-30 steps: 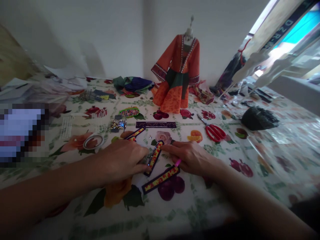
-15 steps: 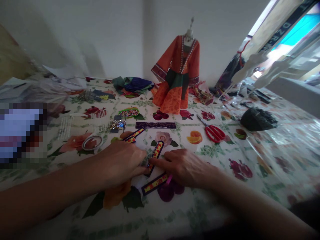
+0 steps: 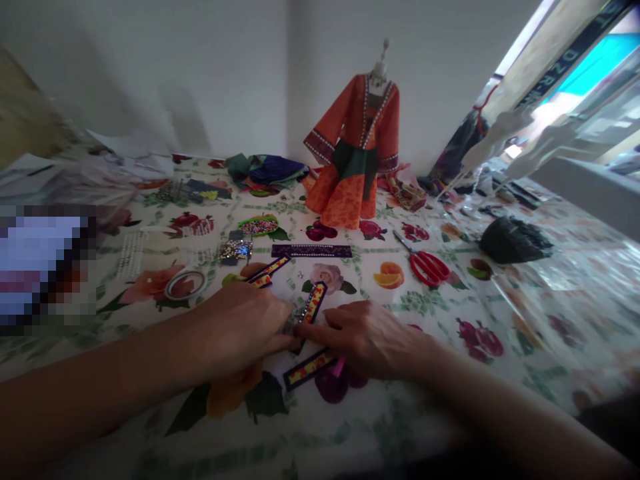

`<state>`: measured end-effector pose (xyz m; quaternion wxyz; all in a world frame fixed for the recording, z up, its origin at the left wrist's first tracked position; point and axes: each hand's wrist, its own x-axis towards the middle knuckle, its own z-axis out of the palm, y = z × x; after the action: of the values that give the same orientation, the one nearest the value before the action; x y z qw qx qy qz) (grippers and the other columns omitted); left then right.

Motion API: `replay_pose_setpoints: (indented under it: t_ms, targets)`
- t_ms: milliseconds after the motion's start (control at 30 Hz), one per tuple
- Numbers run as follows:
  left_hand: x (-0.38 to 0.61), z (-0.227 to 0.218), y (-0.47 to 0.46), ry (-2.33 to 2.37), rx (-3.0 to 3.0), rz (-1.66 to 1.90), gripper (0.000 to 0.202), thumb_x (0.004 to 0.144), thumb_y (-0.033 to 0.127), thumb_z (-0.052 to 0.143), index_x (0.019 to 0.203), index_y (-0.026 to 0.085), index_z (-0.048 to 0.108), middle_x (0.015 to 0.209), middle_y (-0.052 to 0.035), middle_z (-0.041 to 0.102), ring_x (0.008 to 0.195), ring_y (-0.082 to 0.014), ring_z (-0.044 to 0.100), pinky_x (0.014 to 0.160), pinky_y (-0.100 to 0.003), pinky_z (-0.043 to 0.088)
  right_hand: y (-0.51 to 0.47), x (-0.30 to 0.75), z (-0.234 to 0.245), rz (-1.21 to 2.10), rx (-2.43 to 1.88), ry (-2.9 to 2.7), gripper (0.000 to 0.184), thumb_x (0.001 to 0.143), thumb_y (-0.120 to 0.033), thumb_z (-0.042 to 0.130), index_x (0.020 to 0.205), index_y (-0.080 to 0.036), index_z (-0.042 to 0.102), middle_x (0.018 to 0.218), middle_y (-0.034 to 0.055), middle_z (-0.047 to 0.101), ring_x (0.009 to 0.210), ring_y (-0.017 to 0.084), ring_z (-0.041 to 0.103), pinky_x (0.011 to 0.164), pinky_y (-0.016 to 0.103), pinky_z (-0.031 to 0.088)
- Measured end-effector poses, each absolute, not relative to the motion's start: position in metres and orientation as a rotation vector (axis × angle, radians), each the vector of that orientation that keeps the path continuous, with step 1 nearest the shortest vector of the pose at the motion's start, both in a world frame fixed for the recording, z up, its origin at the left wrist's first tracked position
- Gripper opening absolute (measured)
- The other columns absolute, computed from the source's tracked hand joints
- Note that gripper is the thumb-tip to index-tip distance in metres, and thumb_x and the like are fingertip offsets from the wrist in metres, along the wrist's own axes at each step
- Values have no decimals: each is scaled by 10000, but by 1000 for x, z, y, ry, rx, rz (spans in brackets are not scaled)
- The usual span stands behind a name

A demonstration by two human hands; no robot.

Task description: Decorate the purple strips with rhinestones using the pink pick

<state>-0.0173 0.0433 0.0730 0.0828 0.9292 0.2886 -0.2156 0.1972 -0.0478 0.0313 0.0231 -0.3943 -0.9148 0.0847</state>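
Under my hands lies a narrow patterned fabric strip [image 3: 314,303], yellow and red with a dark border and a row of small shiny stones along one edge. My left hand [image 3: 253,320] is closed at its near end, thumb and fingers holding it down. The index finger of my right hand [image 3: 367,337] presses on the strip close to my left thumb. A pink stick-like tool [image 3: 339,367] pokes out beneath my curled right fingers; most of it is hidden. Below lies a second patterned strip [image 3: 307,370], and more patterned strips [image 3: 273,268] rest beyond my left hand.
Farther off are a dark trim strip [image 3: 313,251], red-handled scissors [image 3: 429,267], a packet of shiny stones [image 3: 236,250], colourful beads [image 3: 259,225] and a tape roll [image 3: 185,284]. A dressed mannequin [image 3: 355,147] stands by the wall; a dark bundle [image 3: 515,239] sits right.
My right index finger has slid slightly toward my left thumb along the strip. My left hand has hardly moved, and the strips lie as before.
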Motion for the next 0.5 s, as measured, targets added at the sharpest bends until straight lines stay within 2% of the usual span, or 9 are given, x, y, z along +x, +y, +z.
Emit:
replay_pose_setpoints:
  t_ms: [133, 233, 367, 500]
  targets:
    - [-18, 75, 41, 870, 2774, -626, 358, 980, 445, 658, 756, 179, 740, 698, -86, 742, 649, -247, 641, 569, -321, 269, -45, 201, 34, 240, -1342, -2775, 527, 1011, -112, 533, 1533, -177, 511, 852, 30, 632, 706, 178, 569, 605, 319, 365]
    - [-19, 73, 41, 869, 2786, -601, 383, 967, 496, 667, 768, 178, 745, 688, -85, 727, 630, -251, 623, 566, -333, 231, -44, 202, 34, 236, -1407, -2772, 529, 1001, -147, 579, 1525, -185, 525, 857, 28, 636, 691, 176, 573, 601, 327, 349]
    - [-18, 72, 40, 897, 2787, -606, 360, 963, 466, 672, 754, 183, 749, 628, -58, 672, 562, -214, 556, 550, -335, 208, -43, 202, 33, 231, -1420, -2777, 519, 1005, -191, 605, 1518, -176, 533, 853, 32, 634, 689, 176, 568, 596, 328, 340]
    - [-15, 74, 40, 888, 2790, -632, 358, 974, 435, 653, 745, 179, 752, 639, -63, 678, 559, -206, 548, 546, -335, 208, -44, 201, 30, 246, -1364, -2775, 563, 1004, -151, 562, 1560, -183, 480, 864, 34, 649, 718, 177, 575, 617, 318, 366]
